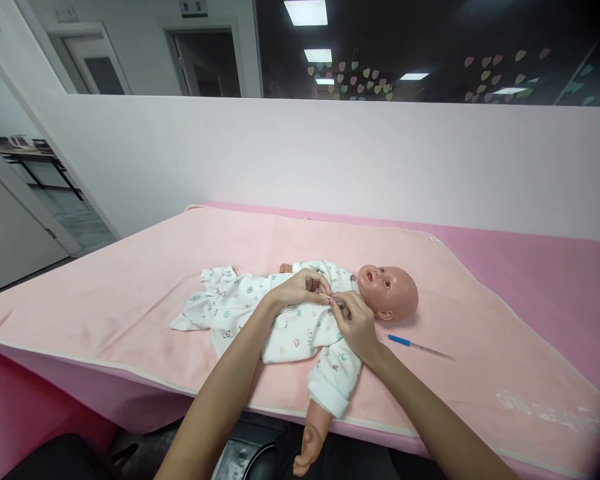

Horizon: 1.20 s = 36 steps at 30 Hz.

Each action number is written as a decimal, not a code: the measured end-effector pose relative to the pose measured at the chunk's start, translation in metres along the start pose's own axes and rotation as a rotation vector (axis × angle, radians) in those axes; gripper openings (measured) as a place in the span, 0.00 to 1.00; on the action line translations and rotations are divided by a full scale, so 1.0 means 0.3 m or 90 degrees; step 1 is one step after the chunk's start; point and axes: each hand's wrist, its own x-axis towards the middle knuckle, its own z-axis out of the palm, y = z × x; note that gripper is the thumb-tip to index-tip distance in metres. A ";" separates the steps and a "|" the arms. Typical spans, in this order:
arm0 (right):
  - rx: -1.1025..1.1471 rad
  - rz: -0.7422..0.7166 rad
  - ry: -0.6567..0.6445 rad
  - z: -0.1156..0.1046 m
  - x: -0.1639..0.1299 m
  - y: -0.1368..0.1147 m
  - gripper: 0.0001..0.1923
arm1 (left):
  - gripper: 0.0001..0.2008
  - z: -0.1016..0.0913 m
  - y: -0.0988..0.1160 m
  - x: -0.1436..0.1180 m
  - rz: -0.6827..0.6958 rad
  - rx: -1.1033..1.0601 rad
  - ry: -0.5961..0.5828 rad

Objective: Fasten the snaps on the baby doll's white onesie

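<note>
A baby doll (387,291) lies on its back on a pink blanket (130,293), head to the right. It wears a white printed romper (240,307). My left hand (300,288) rests on the doll's chest and pinches the romper's front near the collar. My right hand (355,323) meets it from the right, fingers closed on the same bit of fabric just below the doll's chin. One bare doll arm (310,437) hangs over the table's near edge.
A thin thermometer with a blue end (420,347) lies on the blanket to the right of the doll's head. A white partition wall (330,153) runs behind the table. A doorway opens at far left.
</note>
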 end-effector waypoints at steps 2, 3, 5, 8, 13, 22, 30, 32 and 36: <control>0.003 -0.003 -0.007 -0.001 -0.001 -0.001 0.06 | 0.15 0.000 -0.001 0.000 0.002 -0.008 -0.001; 0.004 -0.003 -0.009 -0.002 -0.001 -0.001 0.05 | 0.15 0.000 -0.001 0.001 0.002 -0.011 -0.003; 0.004 -0.003 -0.012 -0.002 -0.002 -0.001 0.05 | 0.14 -0.001 -0.001 0.000 0.000 -0.014 -0.006; 0.000 -0.001 -0.012 -0.001 -0.002 0.001 0.05 | 0.13 -0.002 0.002 0.000 0.000 -0.021 -0.010; -0.006 0.000 -0.004 0.001 -0.003 0.001 0.05 | 0.14 -0.004 0.012 -0.002 -0.007 -0.084 -0.025; 0.009 -0.008 0.014 -0.003 -0.006 0.006 0.05 | 0.25 -0.105 0.024 -0.080 -0.149 -0.115 -0.062; 0.011 -0.007 0.011 -0.004 -0.009 0.015 0.05 | 0.19 -0.158 0.016 -0.121 -0.242 -0.028 -0.158; 0.010 -0.007 0.012 -0.003 -0.009 0.014 0.05 | 0.18 -0.153 0.018 -0.118 -0.231 0.009 -0.164; 0.010 -0.009 0.023 -0.002 -0.009 0.014 0.05 | 0.14 -0.146 0.026 -0.114 -0.204 0.065 -0.169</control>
